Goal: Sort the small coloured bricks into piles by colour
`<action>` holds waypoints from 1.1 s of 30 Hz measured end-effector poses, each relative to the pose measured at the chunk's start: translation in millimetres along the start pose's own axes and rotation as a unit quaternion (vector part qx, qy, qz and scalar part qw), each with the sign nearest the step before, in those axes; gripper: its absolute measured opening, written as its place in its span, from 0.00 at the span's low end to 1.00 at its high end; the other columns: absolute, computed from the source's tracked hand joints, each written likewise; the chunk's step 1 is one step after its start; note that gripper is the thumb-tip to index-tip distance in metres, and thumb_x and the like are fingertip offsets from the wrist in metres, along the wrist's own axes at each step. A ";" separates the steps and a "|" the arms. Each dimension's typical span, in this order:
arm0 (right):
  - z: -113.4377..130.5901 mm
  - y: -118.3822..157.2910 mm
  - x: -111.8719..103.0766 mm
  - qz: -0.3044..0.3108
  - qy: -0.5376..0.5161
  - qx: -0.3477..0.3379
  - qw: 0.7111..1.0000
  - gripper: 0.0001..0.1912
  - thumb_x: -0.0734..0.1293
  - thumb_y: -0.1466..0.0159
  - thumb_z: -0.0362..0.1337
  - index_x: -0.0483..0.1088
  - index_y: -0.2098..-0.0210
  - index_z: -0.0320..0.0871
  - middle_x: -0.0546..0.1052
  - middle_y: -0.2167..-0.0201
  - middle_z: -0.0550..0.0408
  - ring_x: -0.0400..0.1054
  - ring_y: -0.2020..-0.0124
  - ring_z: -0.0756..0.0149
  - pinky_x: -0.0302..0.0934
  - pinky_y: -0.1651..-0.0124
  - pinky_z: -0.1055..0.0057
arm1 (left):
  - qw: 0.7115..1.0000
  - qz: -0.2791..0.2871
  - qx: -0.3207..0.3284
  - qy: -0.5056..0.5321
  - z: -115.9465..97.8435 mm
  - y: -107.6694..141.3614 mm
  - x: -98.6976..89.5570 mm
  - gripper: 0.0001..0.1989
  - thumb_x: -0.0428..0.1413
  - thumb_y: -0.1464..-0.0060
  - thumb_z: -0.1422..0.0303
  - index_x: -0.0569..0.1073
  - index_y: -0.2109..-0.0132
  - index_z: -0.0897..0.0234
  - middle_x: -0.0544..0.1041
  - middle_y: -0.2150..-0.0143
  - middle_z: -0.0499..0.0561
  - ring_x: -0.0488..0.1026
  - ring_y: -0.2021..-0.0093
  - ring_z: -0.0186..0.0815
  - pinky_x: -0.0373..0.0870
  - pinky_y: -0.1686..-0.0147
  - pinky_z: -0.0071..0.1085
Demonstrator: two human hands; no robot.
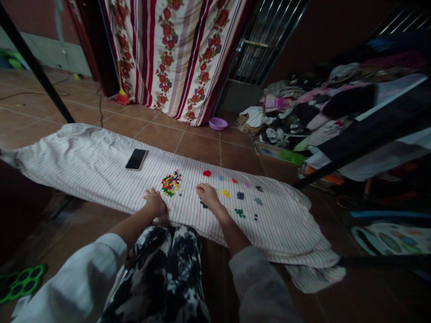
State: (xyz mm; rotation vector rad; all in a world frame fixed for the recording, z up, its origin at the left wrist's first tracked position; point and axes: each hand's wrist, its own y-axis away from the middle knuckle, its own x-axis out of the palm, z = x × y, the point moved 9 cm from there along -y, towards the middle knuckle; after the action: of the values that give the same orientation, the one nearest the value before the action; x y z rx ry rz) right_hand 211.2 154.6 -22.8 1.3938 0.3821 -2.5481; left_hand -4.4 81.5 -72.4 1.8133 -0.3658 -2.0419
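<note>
On the striped cloth [111, 179] lies a heap of small mixed-colour pieces [171, 183]. My left hand [155, 202] rests at the cloth's near edge, left of the heap, its fingers spread. To the right of the heap my right hand [208, 195] is closed over the cloth, fingertips pinched; what they hold, if anything, is too small to see. It partly covers a dark group [204, 204]. Separate single-colour groups lie around and beyond it: red [206, 173], yellow [225, 193], dark grey [240, 195], green [239, 212] and several others.
A phone [136, 159] lies on the cloth, left of the heap. Beyond the far edge, a purple bowl [218, 124] and a red broom [122, 96] are on the tiled floor. Piled clothes [303, 107] stand at the right, near a dark slanting bar [333, 166].
</note>
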 end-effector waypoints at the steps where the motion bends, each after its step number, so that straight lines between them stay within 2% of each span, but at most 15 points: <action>1: 12.8 -4.4 11.1 0.022 0.002 -0.006 1.000 0.12 0.63 0.37 0.29 0.77 0.59 0.42 0.78 0.61 0.52 0.70 0.57 0.66 0.60 0.51 0.73 | 1.000 0.007 -0.004 -0.006 -0.1 2.1 -1.3 0.48 0.51 0.44 0.47 0.51 0.30 0.82 0.46 0.29 0.80 0.47 0.30 0.74 0.62 0.43 0.59; 4: 37.3 -14.8 35.5 0.071 0.031 0.026 0.997 0.12 0.64 0.35 0.33 0.77 0.55 0.41 0.78 0.58 0.49 0.70 0.55 0.65 0.59 0.50 0.72 | 1.000 0.018 -0.012 -0.011 -0.6 7.4 -5.4 0.48 0.50 0.43 0.47 0.48 0.30 0.83 0.44 0.29 0.80 0.46 0.30 0.72 0.62 0.42 0.56; 9: 52.8 -21.9 51.6 0.107 0.091 0.110 0.984 0.17 0.63 0.33 0.45 0.75 0.52 0.43 0.76 0.52 0.45 0.70 0.50 0.59 0.60 0.50 0.68 | 1.000 0.012 -0.016 -0.013 -1.9 11.2 -8.0 0.47 0.49 0.41 0.49 0.47 0.30 0.83 0.43 0.29 0.79 0.45 0.30 0.72 0.60 0.41 0.55; 14: 57.3 -25.7 61.0 0.112 0.124 0.133 0.977 0.17 0.62 0.32 0.44 0.73 0.49 0.44 0.74 0.50 0.45 0.70 0.49 0.59 0.61 0.50 0.68 | 0.999 0.028 -0.019 -0.013 -2.8 10.3 -7.0 0.48 0.50 0.43 0.47 0.48 0.30 0.82 0.43 0.28 0.79 0.45 0.29 0.72 0.60 0.41 0.55; 22: 45.0 -31.8 68.7 0.091 0.074 0.128 0.985 0.10 0.65 0.34 0.38 0.74 0.55 0.45 0.76 0.53 0.49 0.71 0.52 0.65 0.60 0.52 0.72 | 0.999 0.026 -0.022 -0.008 -4.1 10.5 -9.3 0.45 0.50 0.42 0.50 0.50 0.30 0.81 0.45 0.28 0.78 0.45 0.29 0.71 0.59 0.41 0.56; 25: 39.0 -33.7 69.6 0.057 0.040 0.113 0.991 0.07 0.66 0.36 0.35 0.75 0.59 0.44 0.77 0.56 0.51 0.71 0.54 0.66 0.60 0.53 0.74 | 0.999 0.021 -0.026 0.023 -3.2 9.0 -8.3 0.44 0.52 0.43 0.52 0.51 0.30 0.79 0.45 0.28 0.76 0.43 0.29 0.72 0.58 0.40 0.58; 28: 30.5 -35.2 70.2 0.019 -0.003 0.109 0.994 0.06 0.66 0.38 0.34 0.75 0.62 0.44 0.79 0.60 0.52 0.72 0.57 0.65 0.62 0.55 0.73 | 0.999 0.017 -0.025 0.031 -3.4 7.2 -6.6 0.45 0.52 0.44 0.52 0.51 0.30 0.81 0.45 0.28 0.77 0.43 0.29 0.73 0.57 0.40 0.59; 33: 14.1 -39.3 70.6 -0.019 -0.073 0.127 0.989 0.05 0.67 0.42 0.34 0.74 0.65 0.46 0.79 0.64 0.56 0.73 0.61 0.65 0.64 0.57 0.72 | 0.999 0.025 -0.035 0.021 -2.2 5.8 -4.8 0.46 0.53 0.45 0.51 0.50 0.30 0.80 0.44 0.28 0.77 0.43 0.29 0.73 0.58 0.40 0.60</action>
State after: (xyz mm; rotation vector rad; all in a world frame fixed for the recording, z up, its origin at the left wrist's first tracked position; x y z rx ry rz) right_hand 150.7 182.8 -70.3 1.2752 0.0603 -2.7888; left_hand -1.1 78.6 -65.9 1.7835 -0.3194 -1.9564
